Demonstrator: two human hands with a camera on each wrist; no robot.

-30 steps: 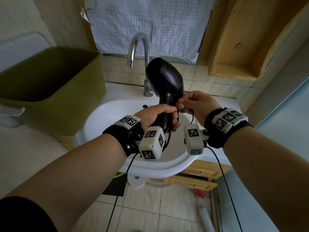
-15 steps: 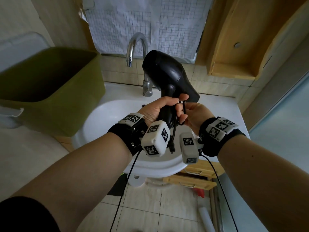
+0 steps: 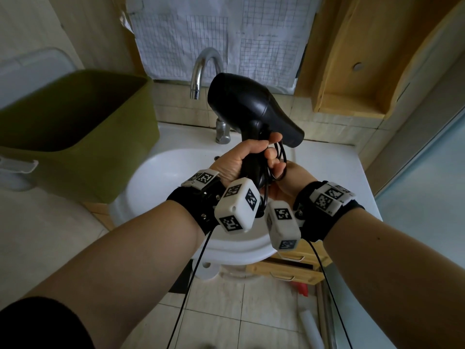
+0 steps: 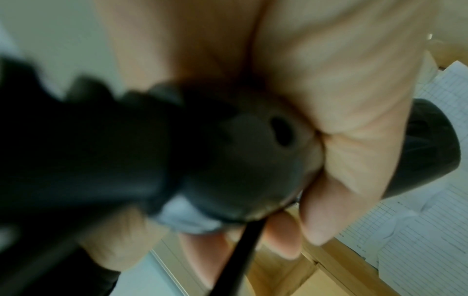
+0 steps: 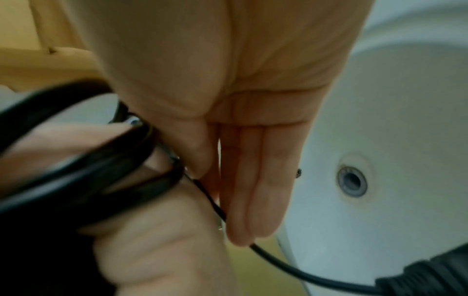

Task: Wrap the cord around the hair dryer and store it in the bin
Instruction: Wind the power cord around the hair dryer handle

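Note:
The black hair dryer (image 3: 251,107) stands upright over the sink, nozzle pointing right. My left hand (image 3: 254,153) grips its handle, and the left wrist view shows the handle's butt end (image 4: 253,160) inside my curled fingers. Several loops of black cord (image 3: 282,157) lie round the handle below the nozzle. Just under and to the right of the handle, my right hand (image 3: 278,178) pinches the cord (image 5: 212,202) between thumb and fingers. The loose cord (image 5: 278,260) trails away below. The olive green bin (image 3: 75,127) stands open at the left.
A white sink (image 3: 176,177) with a chrome faucet (image 3: 201,69) lies under my hands. Wooden shelving (image 3: 352,71) rises at the back right, and wooden drawers (image 3: 284,272) sit under the sink. Thin black cables (image 3: 186,293) hang from both wrists toward the tiled floor.
The dryer has turned so its nozzle swings to the right. My right hand has dropped from beside the handle to below it, carrying the cord round the handle.

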